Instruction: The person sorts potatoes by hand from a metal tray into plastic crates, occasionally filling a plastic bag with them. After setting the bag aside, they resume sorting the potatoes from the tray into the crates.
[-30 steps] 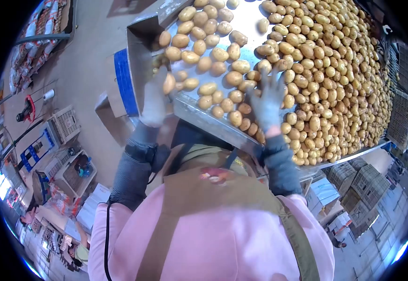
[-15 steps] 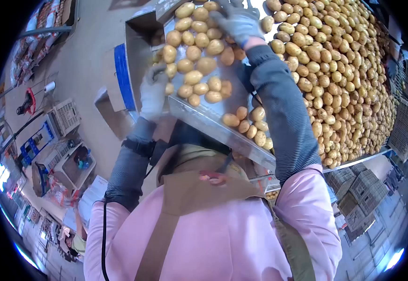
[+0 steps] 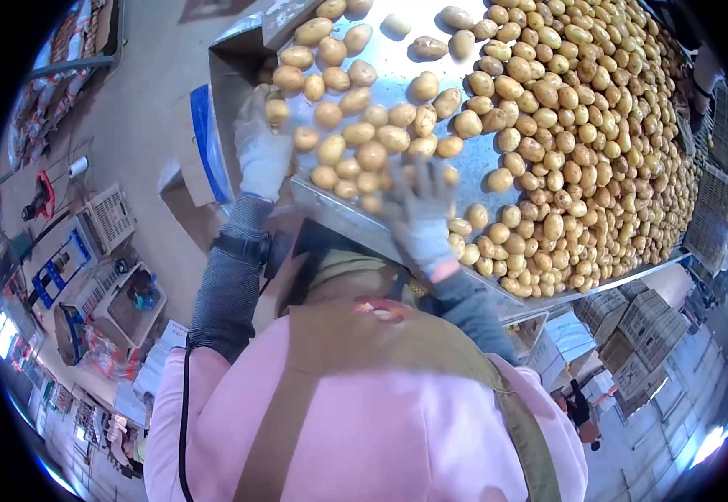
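Observation:
Many potatoes (image 3: 372,156) lie loose on a metal sorting table (image 3: 481,155). My right hand (image 3: 422,213), in a grey-white glove, reaches over the near rim with fingers spread, touching potatoes near that edge; it is slightly blurred. At the table's left end, my left hand (image 3: 265,155), also gloved, is held with its fingers stretched toward the opening. One potato (image 3: 277,110) sits right against those fingers, and I see no grip around it. Part of the left fingers is hard to make out.
A large heap of potatoes (image 3: 598,151) covers the table's right side. A cardboard box (image 3: 242,79) stands against its left end, with blue tape (image 3: 206,138) beside it. Plastic crates (image 3: 113,219) lie at left; stacked crates (image 3: 648,330) stand at lower right.
My right hand has swept from the table's far side back to the near rim. Potatoes on the left have shifted, baring metal at the far middle. My left hand stays at the left end.

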`<move>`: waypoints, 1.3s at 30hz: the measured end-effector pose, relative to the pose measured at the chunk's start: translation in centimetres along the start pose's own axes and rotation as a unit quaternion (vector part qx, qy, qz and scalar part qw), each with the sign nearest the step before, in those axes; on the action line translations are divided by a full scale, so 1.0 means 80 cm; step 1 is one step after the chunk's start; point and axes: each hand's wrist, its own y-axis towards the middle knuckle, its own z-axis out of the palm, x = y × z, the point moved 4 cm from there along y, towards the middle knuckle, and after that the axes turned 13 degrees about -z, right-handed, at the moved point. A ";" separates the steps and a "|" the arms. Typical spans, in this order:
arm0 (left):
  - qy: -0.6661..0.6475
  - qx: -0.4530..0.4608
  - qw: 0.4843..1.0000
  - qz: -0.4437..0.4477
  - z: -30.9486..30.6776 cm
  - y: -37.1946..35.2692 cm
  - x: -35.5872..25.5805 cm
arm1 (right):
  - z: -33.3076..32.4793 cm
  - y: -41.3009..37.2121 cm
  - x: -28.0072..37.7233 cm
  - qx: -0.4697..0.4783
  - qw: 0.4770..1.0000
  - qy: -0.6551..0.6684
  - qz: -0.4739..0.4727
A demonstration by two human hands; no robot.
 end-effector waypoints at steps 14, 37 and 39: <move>0.110 0.203 0.956 0.183 0.055 0.109 -0.108 | -0.005 0.200 -0.090 -0.091 0.979 -0.141 -0.119; -0.010 0.355 0.919 0.171 -0.055 -0.104 -0.105 | -0.006 -0.016 0.027 -0.096 0.939 0.329 0.000; -0.018 0.378 0.907 0.186 -0.030 -0.135 -0.099 | 0.028 -0.031 0.023 -0.056 0.871 0.481 0.081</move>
